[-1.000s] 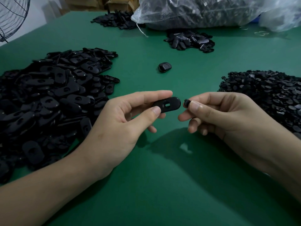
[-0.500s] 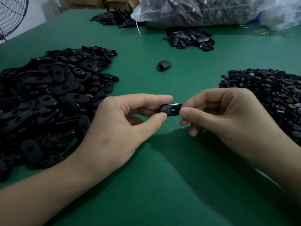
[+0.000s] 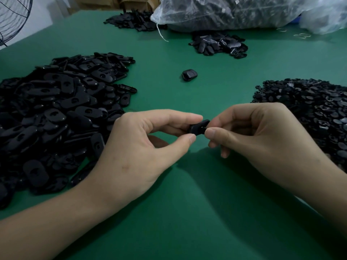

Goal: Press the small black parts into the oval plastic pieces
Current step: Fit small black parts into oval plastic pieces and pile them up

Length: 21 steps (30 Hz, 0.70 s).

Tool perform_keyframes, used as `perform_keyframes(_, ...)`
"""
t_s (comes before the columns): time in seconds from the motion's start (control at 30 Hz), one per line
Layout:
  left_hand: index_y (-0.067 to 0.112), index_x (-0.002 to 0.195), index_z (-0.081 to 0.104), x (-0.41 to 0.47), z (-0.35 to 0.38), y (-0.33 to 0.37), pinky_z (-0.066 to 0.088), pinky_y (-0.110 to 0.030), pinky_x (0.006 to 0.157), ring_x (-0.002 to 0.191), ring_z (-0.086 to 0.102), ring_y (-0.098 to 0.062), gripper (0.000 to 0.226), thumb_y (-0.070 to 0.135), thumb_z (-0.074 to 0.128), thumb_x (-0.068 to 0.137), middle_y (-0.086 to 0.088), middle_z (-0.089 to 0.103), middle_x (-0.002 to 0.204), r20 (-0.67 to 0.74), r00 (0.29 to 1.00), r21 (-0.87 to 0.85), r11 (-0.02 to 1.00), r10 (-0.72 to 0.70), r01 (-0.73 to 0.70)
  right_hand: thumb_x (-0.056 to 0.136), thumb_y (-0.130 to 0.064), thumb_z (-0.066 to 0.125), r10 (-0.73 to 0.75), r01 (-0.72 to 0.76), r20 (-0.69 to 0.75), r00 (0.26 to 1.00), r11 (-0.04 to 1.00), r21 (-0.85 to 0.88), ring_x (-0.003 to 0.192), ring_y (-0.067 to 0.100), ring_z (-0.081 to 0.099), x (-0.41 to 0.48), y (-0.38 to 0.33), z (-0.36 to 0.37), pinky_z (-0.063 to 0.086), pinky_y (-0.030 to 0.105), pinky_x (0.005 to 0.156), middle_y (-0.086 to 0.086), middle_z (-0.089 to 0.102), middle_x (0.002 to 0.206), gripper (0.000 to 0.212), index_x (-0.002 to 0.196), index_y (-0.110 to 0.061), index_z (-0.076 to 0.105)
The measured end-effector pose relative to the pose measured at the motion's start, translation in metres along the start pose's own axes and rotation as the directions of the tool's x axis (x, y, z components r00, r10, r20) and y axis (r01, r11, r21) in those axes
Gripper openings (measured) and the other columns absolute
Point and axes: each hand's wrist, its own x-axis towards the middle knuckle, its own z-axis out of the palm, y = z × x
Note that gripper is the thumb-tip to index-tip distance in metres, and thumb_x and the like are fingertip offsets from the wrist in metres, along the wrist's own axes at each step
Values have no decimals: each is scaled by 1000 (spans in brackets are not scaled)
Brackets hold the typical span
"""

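Pinches the oval plastic piece above the green table by one end in the left hand, steadying it and baring the other end for the curled thumb and forefinger of the right hand, gripping there, presumably to seat a hidden small black part.

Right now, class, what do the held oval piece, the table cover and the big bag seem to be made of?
Oval piece: probably moulded black plastic; smooth, dull sheen. Table cover: green, matte, perhaps felt or rubber mat; no glare. Bag: thin clear plastic film; crinkled, glossy.
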Motion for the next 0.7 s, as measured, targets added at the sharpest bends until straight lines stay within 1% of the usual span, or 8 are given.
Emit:
perform_keyframes(0.03,38,100,80,0,0,0,58,-25,60,75,74,-16,25,21,78,82,18,78,89,1,1000,1,1000,1,-1,84,-28,77,-1,1,5,1000,1000,-6,54,15,68,0,0,0,59,38,62,-3,75,71,9,79,-21,75)
perform_keyframes(0.1,39,100,80,0,0,0,57,-22,60,75,74,-15,25,21,78,83,19,78,89,0,1000,8,1000,0,0,84,-29,77,-3,3,12,1000,1000,-13,54,15,67,0,-1,0,58,39,61,-3,75,71,10,79,-21,75)
perform_keyframes(0.3,36,102,80,0,0,1,53,-11,64,82,74,-4,29,14,81,83,19,77,89,12,1000,60,998,28,-29,81,-34,75,-26,25,-5,1000,996,-87,52,10,67,-2,-3,2,57,31,61,-9,74,68,10,77,-25,75)
perform_keyframes(0.37,36,102,80,-1,1,2,54,-12,65,83,75,-5,30,12,82,84,20,77,89,18,1000,78,997,23,-24,80,-35,75,-14,14,-4,1000,995,-95,52,10,67,-2,-2,2,57,30,60,-9,74,67,10,76,-25,75)
perform_keyframes(0.43,37,102,79,-1,1,2,57,-18,65,81,75,-9,29,14,81,85,20,77,90,30,999,87,996,12,-14,80,-34,75,3,-2,6,1000,995,-97,52,11,67,-1,-1,2,57,29,59,-8,74,67,10,76,-25,75)
perform_keyframes(0.5,36,101,80,-1,1,2,59,-21,65,79,75,-9,26,15,81,85,20,77,90,42,999,74,997,5,-8,80,-34,75,11,-10,9,1000,995,-97,52,11,67,-1,0,2,57,27,58,-8,74,67,10,76,-25,75)
perform_keyframes(0.63,33,99,81,-1,2,2,54,-12,63,72,72,3,20,19,80,84,19,78,85,50,999,9,1000,-16,15,78,-37,75,20,-21,-12,1000,996,-85,51,10,67,-1,0,3,56,24,56,-8,74,67,13,76,-24,75)
perform_keyframes(0.7,31,99,82,0,2,0,55,-12,66,73,72,4,20,17,81,84,17,78,86,59,997,-26,999,-39,41,80,-34,78,23,-26,-36,999,996,-81,51,10,66,-1,0,4,56,24,56,-9,74,67,12,75,-24,75)
